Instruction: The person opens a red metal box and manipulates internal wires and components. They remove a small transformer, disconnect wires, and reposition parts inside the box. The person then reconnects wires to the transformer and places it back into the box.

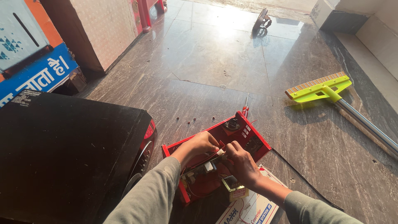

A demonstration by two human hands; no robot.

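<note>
1. Head view: the left hand (199,145) is curled on the rim of the open red metal chassis (248,135) on the floor (207,58). The right hand (240,161) pinches a small white connector (220,152) inside it.
2. The chassis looks stiff with sharp edges, so hold it by its walls. The wires (195,188) and circuit board (203,169) seem fragile.
3. A red screwdriver (246,108) lies just beyond the chassis.

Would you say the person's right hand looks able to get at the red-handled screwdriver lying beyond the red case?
Probably yes: the screwdriver lies on bare floor just past the red case, nothing covering it, though the right hand is busy inside the case.
</note>
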